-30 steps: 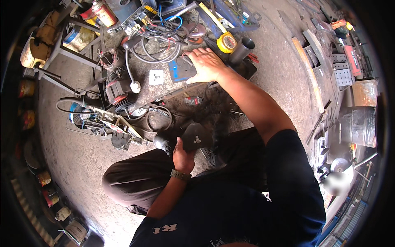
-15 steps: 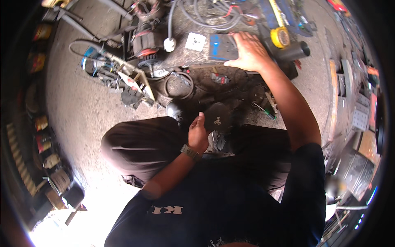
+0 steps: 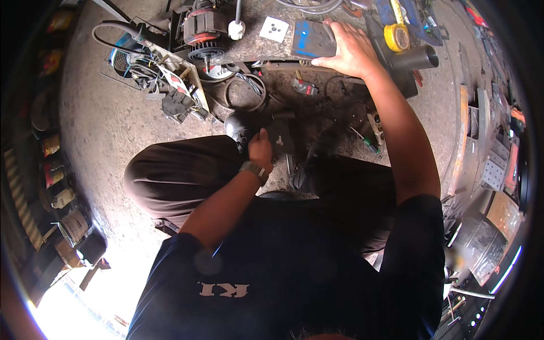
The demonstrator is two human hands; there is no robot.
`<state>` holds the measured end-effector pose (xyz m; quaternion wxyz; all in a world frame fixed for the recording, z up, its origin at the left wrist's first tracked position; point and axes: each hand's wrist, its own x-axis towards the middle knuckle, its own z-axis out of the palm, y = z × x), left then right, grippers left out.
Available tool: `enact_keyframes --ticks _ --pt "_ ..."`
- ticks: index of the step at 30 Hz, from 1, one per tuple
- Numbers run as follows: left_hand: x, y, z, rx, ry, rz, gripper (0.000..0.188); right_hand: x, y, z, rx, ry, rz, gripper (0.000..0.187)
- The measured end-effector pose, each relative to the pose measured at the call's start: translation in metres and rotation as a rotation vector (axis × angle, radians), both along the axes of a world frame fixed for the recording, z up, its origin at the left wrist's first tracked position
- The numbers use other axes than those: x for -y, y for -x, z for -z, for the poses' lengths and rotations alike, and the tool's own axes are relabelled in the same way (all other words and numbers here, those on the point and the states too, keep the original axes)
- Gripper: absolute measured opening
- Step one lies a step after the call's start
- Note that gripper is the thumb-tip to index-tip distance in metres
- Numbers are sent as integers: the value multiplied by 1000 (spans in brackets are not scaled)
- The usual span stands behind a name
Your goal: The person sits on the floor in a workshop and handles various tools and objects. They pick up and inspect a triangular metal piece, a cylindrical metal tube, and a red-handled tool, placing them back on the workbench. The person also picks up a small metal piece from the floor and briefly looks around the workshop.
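Observation:
My left hand (image 3: 261,152), with a watch at the wrist, is closed on the edge of a dark flat metal plate (image 3: 280,136) with a small cluster of holes. It is low between my legs. My right hand (image 3: 354,52) reaches forward to the bench, spanning a dark steel plate (image 3: 306,38) with blue paint marks. Its thumb lies at the near edge and its fingers at the far edge. Left of that plate lies a white square template (image 3: 273,29) with several holes.
A motor-like power tool (image 3: 205,28) and cable stand at the bench's left. A yellow tape measure (image 3: 396,37) and black pipe (image 3: 416,58) lie right of my hand. On the floor are a green-handled screwdriver (image 3: 365,140) and a wire-filled crate (image 3: 136,65).
The view has shifted, so the bench sits higher. My left hand has moved slightly left with the dark plate, which has turned a little. My right hand stays on the blue-marked plate.

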<state>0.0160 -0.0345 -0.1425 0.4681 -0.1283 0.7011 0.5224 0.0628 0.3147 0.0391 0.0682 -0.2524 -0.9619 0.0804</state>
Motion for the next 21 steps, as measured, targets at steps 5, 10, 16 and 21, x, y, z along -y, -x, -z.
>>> enact_keyframes --ticks 5,10,16,21 --pt "-46 5 27 143 -163 -64 42 -5 -5 3 -21 1 -8 101" --pt "-29 9 129 -86 -271 166 42 3 -1 1 -29 -14 -28 97" --pt "-58 5 90 -15 -32 58 42 2 -9 -7 24 62 18 90" --pt "-53 26 118 -356 2 309 39 3 1 -19 161 117 19 101"
